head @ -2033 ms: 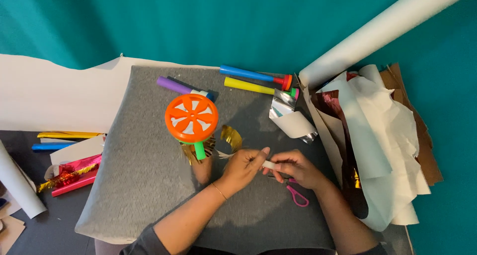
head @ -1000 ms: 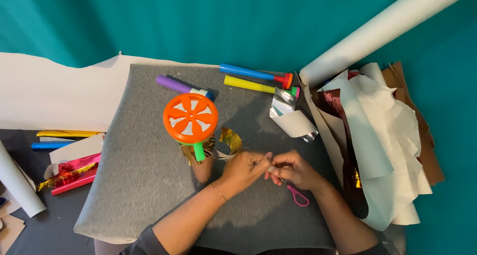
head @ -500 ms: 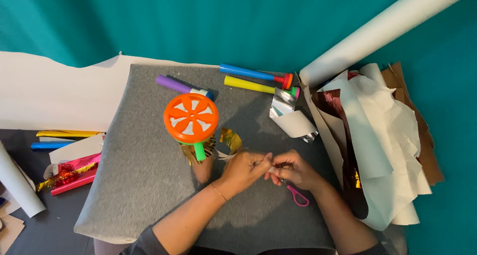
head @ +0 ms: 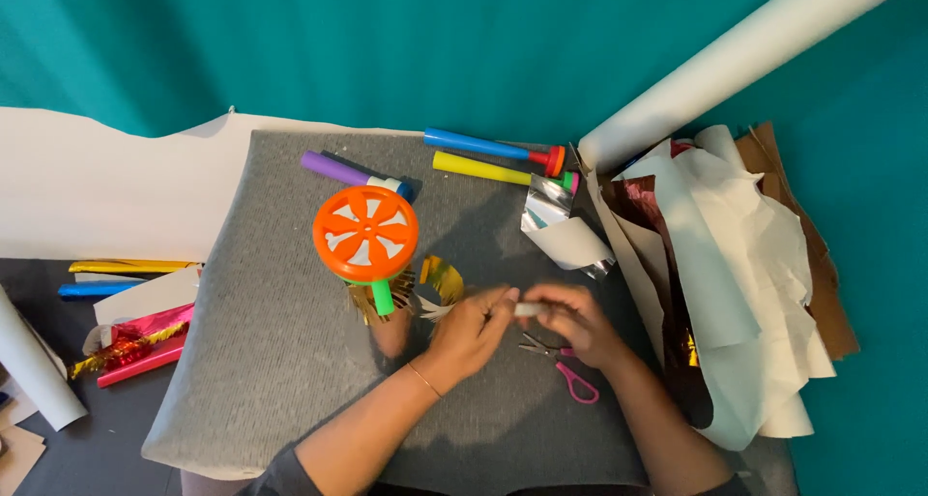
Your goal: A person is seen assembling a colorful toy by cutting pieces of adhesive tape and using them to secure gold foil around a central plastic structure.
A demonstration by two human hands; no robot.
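Hands, left (head: 471, 330) and right (head: 572, 322), pinch a small white strip (head: 530, 309) between closed fingertips, above pink-handled scissors (head: 565, 367).

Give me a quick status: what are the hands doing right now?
Left hand and right hand together pinching a small white piece. Pink-handled scissors lie under the right hand. Orange wheel toy stands beside the left, apart.

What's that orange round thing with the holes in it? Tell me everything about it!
The orange disc looks like plastic: a flat round wheel with petal-shaped cutouts around a small hub, showing white underneath. A short green stem pokes out below it. It sits on the grey mat, with fringed gold foil by its stem. A purple tube lies just behind it. Neither hand touches it; the left hand is closest.
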